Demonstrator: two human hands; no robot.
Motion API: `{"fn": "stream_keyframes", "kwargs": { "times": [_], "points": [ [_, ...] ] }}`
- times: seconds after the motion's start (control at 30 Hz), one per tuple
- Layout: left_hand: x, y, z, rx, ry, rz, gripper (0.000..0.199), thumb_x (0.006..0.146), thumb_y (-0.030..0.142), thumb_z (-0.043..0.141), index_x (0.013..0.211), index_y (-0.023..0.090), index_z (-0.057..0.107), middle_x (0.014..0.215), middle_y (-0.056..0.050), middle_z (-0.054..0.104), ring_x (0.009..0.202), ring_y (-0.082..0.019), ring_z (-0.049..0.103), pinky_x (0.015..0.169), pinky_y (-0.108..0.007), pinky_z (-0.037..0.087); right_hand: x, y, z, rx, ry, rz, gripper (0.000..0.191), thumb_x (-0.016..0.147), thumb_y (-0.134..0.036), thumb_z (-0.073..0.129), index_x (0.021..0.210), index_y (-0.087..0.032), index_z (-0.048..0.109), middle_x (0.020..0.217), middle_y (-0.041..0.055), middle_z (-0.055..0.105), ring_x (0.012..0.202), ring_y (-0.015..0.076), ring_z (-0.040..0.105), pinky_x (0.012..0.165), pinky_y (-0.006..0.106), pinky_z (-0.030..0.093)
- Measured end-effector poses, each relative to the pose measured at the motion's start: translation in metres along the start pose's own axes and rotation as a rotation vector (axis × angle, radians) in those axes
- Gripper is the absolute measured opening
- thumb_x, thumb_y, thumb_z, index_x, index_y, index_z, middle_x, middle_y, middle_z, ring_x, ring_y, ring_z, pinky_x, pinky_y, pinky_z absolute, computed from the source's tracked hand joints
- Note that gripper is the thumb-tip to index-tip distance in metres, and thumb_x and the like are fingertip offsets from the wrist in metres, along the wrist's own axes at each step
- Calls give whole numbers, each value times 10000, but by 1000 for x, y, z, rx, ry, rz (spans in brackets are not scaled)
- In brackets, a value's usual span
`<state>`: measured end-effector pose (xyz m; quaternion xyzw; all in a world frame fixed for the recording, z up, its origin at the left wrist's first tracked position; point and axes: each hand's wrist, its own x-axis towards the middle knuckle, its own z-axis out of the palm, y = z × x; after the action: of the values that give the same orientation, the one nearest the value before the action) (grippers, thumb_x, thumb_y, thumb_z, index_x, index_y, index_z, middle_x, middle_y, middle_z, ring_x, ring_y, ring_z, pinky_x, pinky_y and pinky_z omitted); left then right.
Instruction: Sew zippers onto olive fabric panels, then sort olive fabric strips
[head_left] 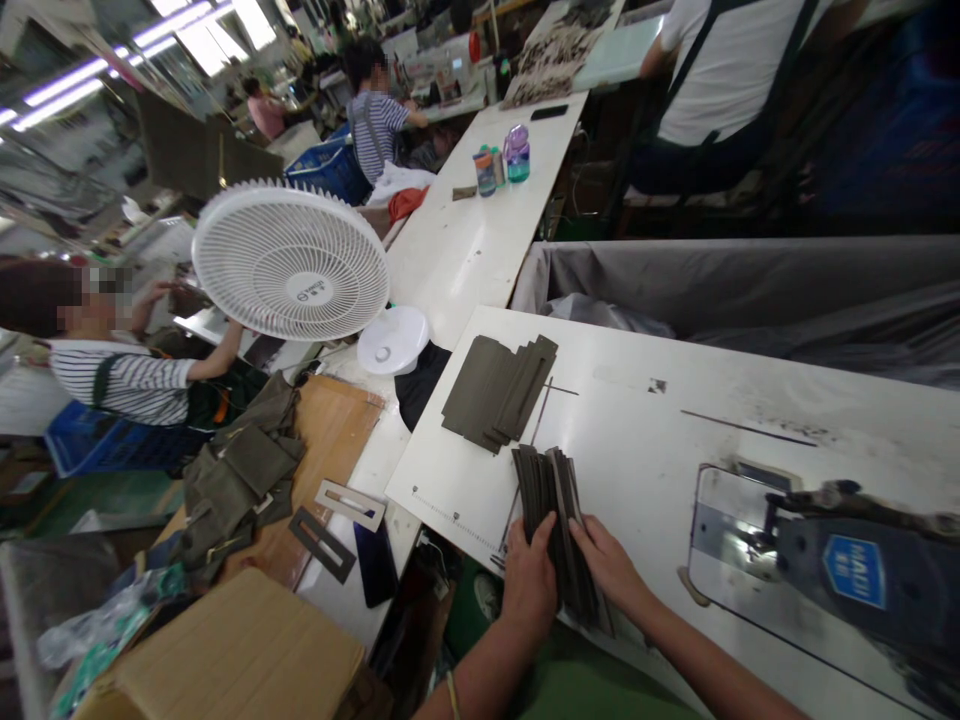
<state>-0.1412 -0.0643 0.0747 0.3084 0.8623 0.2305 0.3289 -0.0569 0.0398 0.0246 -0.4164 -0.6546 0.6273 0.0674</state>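
Between my two hands stands a bundle of dark olive fabric pieces (559, 545), on edge at the front of the white sewing table (622, 440). My left hand (529, 570) is closed round the bundle's left side, with the thumb on top. On the other side my right hand (606, 562) presses its fingers and thumb to the pieces, which fan slightly apart at the far end. Just beyond the bundle, a flat, overlapping stack of similar olive pieces (495, 390) lies on the table. The undersides of my fingers are hidden.
To the right sits a sewing machine (847, 560). A white fan (292, 265) stands at left, near a seated co-worker (127, 370). A cardboard box (240, 650), a phone (375, 560) and a fabric pile (247, 470) are at lower left. Bottles (517, 155) stand farther back.
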Motion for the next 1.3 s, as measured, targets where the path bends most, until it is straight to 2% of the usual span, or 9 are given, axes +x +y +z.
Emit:
{"fn": "stream_keyframes", "kwargs": {
  "times": [0.1,0.2,0.3,0.6,0.8,0.9,1.03,1.13,1.3],
  "points": [
    [-1,0,1,14,3,-6,497,800,49,378,1250,183,543,1378,-129,397,1304,-276,336,1103,-438,259,1,3,-1,8,-16,0,424,843,-559,386,834,-181,577,838,62,621,849,202,593,841,400,447],
    [-2,1,2,14,10,-3,406,856,199,445,1249,163,537,1388,-150,383,1319,-294,312,1103,-456,251,2,6,-1,16,-24,-8,450,853,-583,396,837,-170,575,830,51,615,839,190,590,832,401,445],
    [-2,2,1,-2,11,-33,481,784,311,599,1240,172,540,1397,-147,371,1323,-305,304,1100,-457,255,2,6,0,16,-17,-15,442,867,-576,396,846,-174,578,837,49,616,839,187,588,831,394,445],
    [-1,2,0,-39,27,-26,433,784,234,546,1213,172,554,1375,-120,405,1313,-281,322,1104,-439,257,1,2,1,14,-1,-19,408,866,-549,404,852,-182,583,851,57,623,850,195,589,837,392,447],
    [2,2,-3,-26,1,4,582,824,69,353,1387,220,356,1387,-103,394,1312,-241,328,1091,-415,286,1,1,3,23,9,-20,392,871,-511,398,851,-171,590,867,67,628,871,195,589,856,393,439],
    [3,1,-2,3,-4,21,520,805,48,371,1273,219,520,1356,-108,418,1286,-249,366,1083,-400,300,2,1,4,24,9,-15,397,876,-521,401,830,-173,586,850,57,624,875,194,588,856,391,436],
    [2,2,-1,20,0,0,394,840,173,450,1215,172,571,1396,-138,367,1320,-295,310,1099,-442,258,2,4,4,20,15,1,391,888,-514,418,806,-168,581,820,40,618,845,183,589,838,388,437],
    [1,3,-1,12,-12,-33,458,798,302,571,1237,174,551,1422,-139,342,1343,-320,262,1104,-466,238,3,6,3,21,11,2,384,895,-505,425,802,-168,582,817,34,618,833,175,588,831,381,438],
    [2,3,0,13,-15,-56,486,764,287,608,1234,178,554,1434,-145,329,1349,-312,258,1106,-452,237,4,5,1,29,1,2,384,889,-508,434,781,-171,582,788,29,613,804,170,586,806,366,445]
  ]
}}
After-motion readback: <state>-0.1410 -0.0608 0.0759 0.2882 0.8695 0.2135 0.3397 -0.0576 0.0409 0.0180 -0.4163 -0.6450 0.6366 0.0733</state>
